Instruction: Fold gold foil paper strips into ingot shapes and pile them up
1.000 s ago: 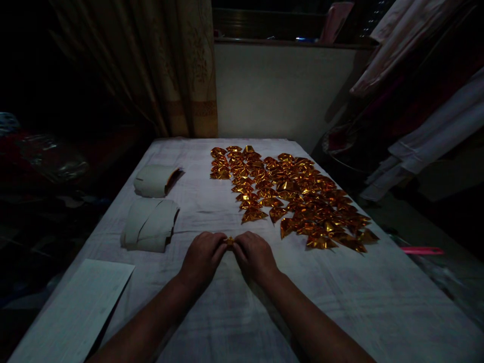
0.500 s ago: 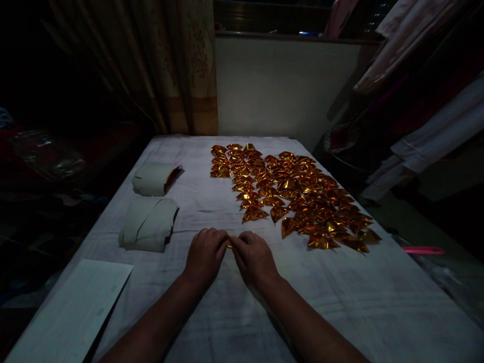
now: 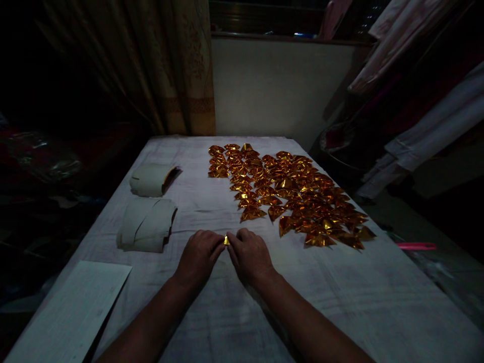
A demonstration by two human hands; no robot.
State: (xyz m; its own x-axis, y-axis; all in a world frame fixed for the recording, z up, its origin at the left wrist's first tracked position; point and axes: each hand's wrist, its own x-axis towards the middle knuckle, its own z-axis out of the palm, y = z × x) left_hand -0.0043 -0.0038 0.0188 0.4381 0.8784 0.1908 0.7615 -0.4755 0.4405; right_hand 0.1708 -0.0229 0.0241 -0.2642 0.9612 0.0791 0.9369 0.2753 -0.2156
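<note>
Between my two hands is a small piece of gold foil (image 3: 227, 240), mostly hidden by the fingers. My left hand (image 3: 200, 253) pinches its left side with thumb and fingers. On the other side, my right hand (image 3: 249, 252) holds it with fingertips pressed together. Beyond the hands and to the right, many shiny folded gold foil pieces (image 3: 287, 184) lie in rows on the pale cloth-covered table (image 3: 212, 322).
Two curved stacks of pale sheets, a far one (image 3: 151, 179) and a nearer one (image 3: 145, 224), lie at the left. A flat white board (image 3: 71, 307) sits at the near left. Past the table are a curtain (image 3: 189, 65), a wall (image 3: 268, 85) and hanging clothes (image 3: 434, 121).
The hands have parted slightly, and more of the gold foil between them shows. The whole view has shifted a little.
</note>
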